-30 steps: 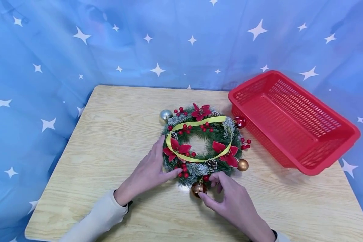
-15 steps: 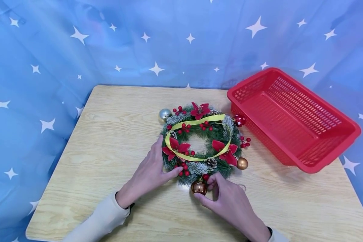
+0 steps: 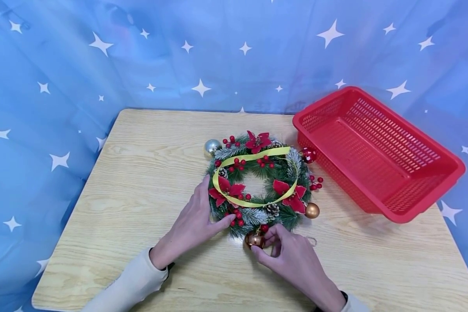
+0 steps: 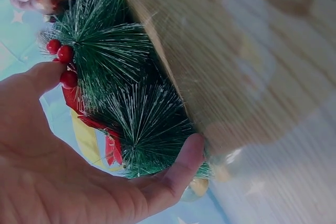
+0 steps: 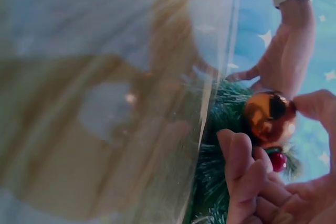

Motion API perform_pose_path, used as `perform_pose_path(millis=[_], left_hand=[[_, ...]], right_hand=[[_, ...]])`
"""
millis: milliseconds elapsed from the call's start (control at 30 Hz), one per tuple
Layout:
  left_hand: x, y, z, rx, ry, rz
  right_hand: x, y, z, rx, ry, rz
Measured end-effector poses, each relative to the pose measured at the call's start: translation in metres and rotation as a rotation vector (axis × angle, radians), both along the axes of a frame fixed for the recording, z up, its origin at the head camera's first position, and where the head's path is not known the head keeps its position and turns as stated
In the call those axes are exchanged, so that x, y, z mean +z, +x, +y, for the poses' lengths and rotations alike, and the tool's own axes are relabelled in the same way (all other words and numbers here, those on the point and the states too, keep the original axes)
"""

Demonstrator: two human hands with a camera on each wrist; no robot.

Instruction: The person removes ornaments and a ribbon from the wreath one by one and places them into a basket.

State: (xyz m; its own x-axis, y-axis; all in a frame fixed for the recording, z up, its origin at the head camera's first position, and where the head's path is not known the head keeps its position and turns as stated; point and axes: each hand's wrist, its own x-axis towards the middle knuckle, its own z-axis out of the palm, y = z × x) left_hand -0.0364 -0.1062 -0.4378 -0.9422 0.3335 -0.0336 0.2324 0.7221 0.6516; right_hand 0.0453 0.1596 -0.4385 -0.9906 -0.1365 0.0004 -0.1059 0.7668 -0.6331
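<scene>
The copper ball [image 3: 253, 240] sits at the near edge of the wreath [image 3: 256, 216], which lies flat on the surface [image 3: 140, 173]. Your right grip [image 3: 300, 260] pinches that ball, thumb tip on its near side, fingertips on the side facing a single red berry [image 3: 264, 228]. From your right knuckles the ball lies to the left and slightly farther from you, so this grip is plainly the nearer one. Being round, the ball gives you no long axis to line up with; the direction that probably matters is the line from it straight away from you into the greenery. How it is fastened there, you cannot tell.

Your left grip [image 3: 191, 227] clasps nothing: its fingers lie fairly straight along the wreath's left rim, and its thumb reaches over the front-left part to touch the berry cluster [image 3: 238, 216]. Between thumb and ball there is a short stretch of greenery. The basket [image 3: 331, 173] stands to the right, beyond your right grip
</scene>
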Motion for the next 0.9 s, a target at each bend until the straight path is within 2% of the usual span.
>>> perform_pose_path(millis=[100,200,367,733,900], left_hand=[[0.0,0.0,0.0,0.0,0.012,-0.003],[-0.001,0.0,0.001,0.003,0.024,-0.006],[-0.002,0.0,0.003,0.011,0.034,0.0],[-0.005,0.001,0.0,0.005,0.054,-0.016],[-0.004,0.001,-0.003,0.013,0.051,-0.033]], right_hand=[[-0.002,0.001,-0.002,0.01,-0.014,0.028],[-0.003,0.002,-0.005,0.005,0.018,0.047],[-0.002,0.001,-0.011,-0.034,0.049,0.017],[-0.002,0.004,-0.005,-0.036,-0.071,-0.015],[-0.003,0.008,0.001,-0.026,-0.097,0.063]])
